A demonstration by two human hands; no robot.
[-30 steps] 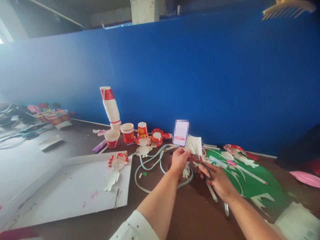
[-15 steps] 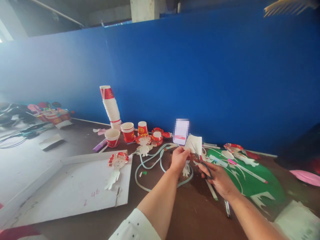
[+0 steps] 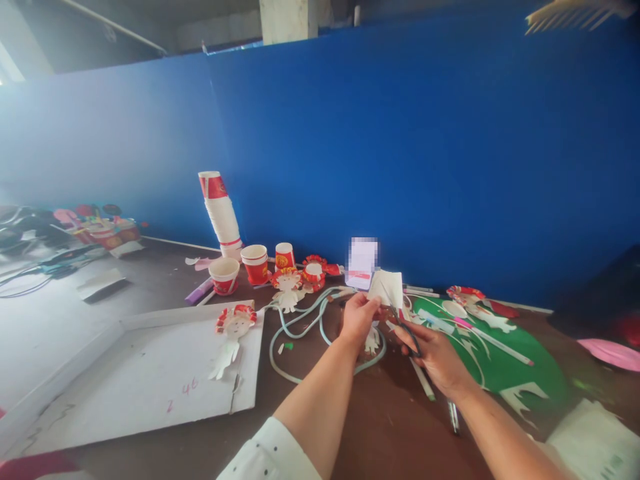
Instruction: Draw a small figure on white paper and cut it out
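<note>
My left hand [image 3: 359, 317] pinches the lower left edge of a white piece of paper [image 3: 393, 287], held up above the table. Fingers of my right hand [image 3: 434, 353] are wrapped round the dark handles of a pair of scissors [image 3: 414, 340]. The blades point up and to the left, lying against the paper. Whether the blades are parted is too small to tell. Just behind the paper stands a phone-like upright screen [image 3: 362, 263], partly blurred out. Under my hands lies a white paper cutout figure [image 3: 372, 341], partly hidden by my left hand.
A pale looped cable [image 3: 280, 360] lies left of my hands. Beyond it are paper cups [image 3: 255, 263], a leaning cup stack [image 3: 223, 217] and a white cardboard tray [image 3: 125, 387]. To the right, a green sheet [image 3: 525, 353] carries markers [image 3: 495, 341] and paper scraps. A blue partition [image 3: 400, 133] closes the back.
Almost nothing differs. The paper and both hands keep nearly the same place, and the whole view has shifted very slightly.
</note>
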